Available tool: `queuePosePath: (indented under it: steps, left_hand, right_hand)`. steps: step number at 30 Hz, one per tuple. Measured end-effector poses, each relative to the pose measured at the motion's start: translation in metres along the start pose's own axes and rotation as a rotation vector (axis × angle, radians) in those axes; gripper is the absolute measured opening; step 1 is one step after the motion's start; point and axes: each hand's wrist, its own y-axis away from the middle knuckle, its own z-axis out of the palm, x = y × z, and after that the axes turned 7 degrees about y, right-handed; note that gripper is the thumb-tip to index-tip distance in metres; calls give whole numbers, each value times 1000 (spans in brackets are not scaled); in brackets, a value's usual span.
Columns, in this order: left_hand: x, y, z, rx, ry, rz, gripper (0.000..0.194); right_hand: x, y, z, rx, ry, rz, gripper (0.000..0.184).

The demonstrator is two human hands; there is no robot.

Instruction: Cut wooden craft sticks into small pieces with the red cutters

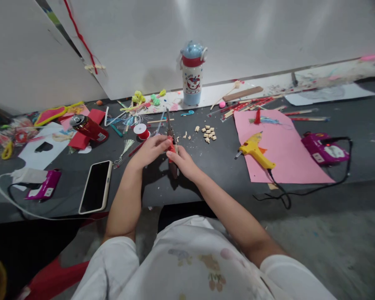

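My left hand [151, 151] and my right hand [186, 163] meet over the middle of the table. Both close around a red-handled tool [168, 123] with a long, dark, pointed metal part aimed away from me. My fingers cover much of it, so its exact kind is unclear. Beyond my right hand lie several short pieces of cut wooden stick [210, 133], with smaller bits and crumbs scattered around. A spool of red thread [141, 131] stands close to my left hand.
A blue-lidded bottle [193, 75] stands at the back. On the right, a yellow glue gun [256, 152] rests on pink paper [287, 166], corded near a purple power strip [326, 149]. Leftward are a phone [95, 187], a tipped red can [90, 128] and another purple power strip [46, 185].
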Motion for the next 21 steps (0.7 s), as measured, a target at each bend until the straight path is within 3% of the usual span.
queuePosePath:
  steps: [4, 9, 21]
  left_hand:
    - [-4, -4, 9, -94, 171, -49, 53]
    - [-14, -7, 14, -76, 370, -44, 52]
    - [-18, -6, 14, -41, 356, -24, 51]
  right_hand:
    - [2, -1, 0, -10, -25, -74, 44]
    - [0, 1, 0, 6, -16, -69, 44]
    - [-1, 1, 2, 0, -10, -71, 53]
